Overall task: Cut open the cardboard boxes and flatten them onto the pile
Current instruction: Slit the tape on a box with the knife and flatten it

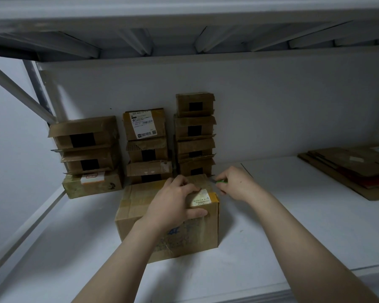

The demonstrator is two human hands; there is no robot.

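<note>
1. The shelf (293, 226) carries the flat pile (359, 171) at the far right and stacked boxes (147, 147) at the back.
2. The box (184, 237) stands before the stacks. It looks light but stiff, so it is best held from the top.
3. The left hand (175, 204) grips its top near edge.
4. The right hand (236, 184) pinches a green cutter (220, 182) at the far corner.

We look on a dim, grey-blue scene. The ribbed white underside of the upper shelf (184, 38) lies in shadow, and soft shadow gathers between the stacked brown cardboard boxes (147, 147). Straight edges bow toward the borders. The small green-handled knife (221, 182) looks smeared.
</note>
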